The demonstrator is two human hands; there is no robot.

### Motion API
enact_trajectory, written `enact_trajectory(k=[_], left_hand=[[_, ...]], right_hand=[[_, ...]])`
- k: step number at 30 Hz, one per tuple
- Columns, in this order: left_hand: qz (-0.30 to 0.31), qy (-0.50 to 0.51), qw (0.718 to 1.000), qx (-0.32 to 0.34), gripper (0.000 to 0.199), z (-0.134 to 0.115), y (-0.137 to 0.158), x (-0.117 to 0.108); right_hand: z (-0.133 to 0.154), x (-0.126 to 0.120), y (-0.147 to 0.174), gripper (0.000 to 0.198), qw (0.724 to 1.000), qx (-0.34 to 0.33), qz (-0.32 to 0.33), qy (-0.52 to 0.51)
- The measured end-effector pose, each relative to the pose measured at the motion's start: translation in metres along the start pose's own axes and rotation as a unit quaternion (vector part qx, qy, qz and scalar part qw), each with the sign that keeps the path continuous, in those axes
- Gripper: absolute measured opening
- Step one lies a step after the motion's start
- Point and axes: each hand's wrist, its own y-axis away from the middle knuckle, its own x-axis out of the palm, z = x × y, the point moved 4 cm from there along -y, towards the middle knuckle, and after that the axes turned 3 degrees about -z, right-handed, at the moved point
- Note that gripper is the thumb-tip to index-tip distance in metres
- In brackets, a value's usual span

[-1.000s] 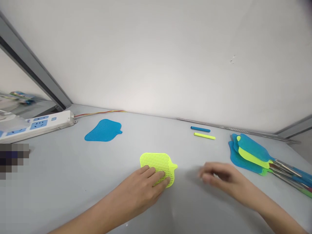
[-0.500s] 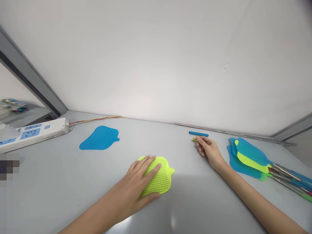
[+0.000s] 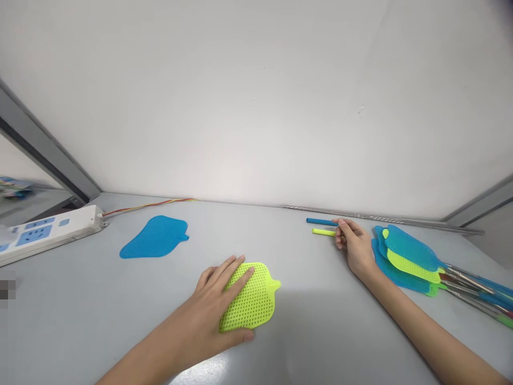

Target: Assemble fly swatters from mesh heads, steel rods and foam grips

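Observation:
My left hand lies spread over a yellow-green perforated fly swatter head, its palm covering the left part; the neck points right. At the back right, my right hand has its fingers closed by the right ends of two short tubes. One is a blue tube, the other a yellow-green tube just in front of it. Whether the fingertips grip either tube is hidden. On the left a blue fly swatter head lies flat by itself.
Several fly swatters with metal handles are piled at the right. Thin metal rods lie along the wall. A white power strip with a twisted red and yellow wire occupies the left side of the grey table.
My right hand has moved right along the tubes, uncovering more of the yellow-green tube. My left hand stays on the yellow-green head. The view has shifted slightly.

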Motion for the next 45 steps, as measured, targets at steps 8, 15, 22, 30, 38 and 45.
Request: enact_trajectory(k=[8, 15, 22, 30, 38, 45], left_hand=[[-0.015, -0.021, 1.000, -0.015, 0.064, 0.005, 0.000, -0.003], [-0.061, -0.057, 0.996, -0.043, 0.067, 0.024, 0.000, -0.011], [-0.066, -0.092, 0.991, -0.067, 0.082, 0.055, -0.002, -0.009], [-0.064, -0.096, 0.969, -0.218, 0.072, 0.089, -0.002, -0.011], [-0.120, -0.128, 0.937, -0.303, 0.073, 0.125, 0.004, -0.024], [-0.138, -0.077, 0.948, -0.277, 0.070, 0.105, 0.001, -0.036]], right_hand=[[0.002, -0.040, -0.042, 0.029, 0.962, -0.086, -0.017, 0.258], [-0.025, -0.056, -0.062, 0.031, 0.899, -0.081, 0.028, 0.430], [-0.032, -0.055, -0.061, 0.036, 0.854, -0.094, 0.028, 0.512], [-0.034, -0.061, -0.067, 0.031, 0.843, -0.119, 0.032, 0.524], [-0.033, -0.061, -0.071, 0.027, 0.847, -0.144, 0.071, 0.506], [-0.024, -0.061, -0.068, 0.020, 0.858, -0.139, 0.078, 0.488]])
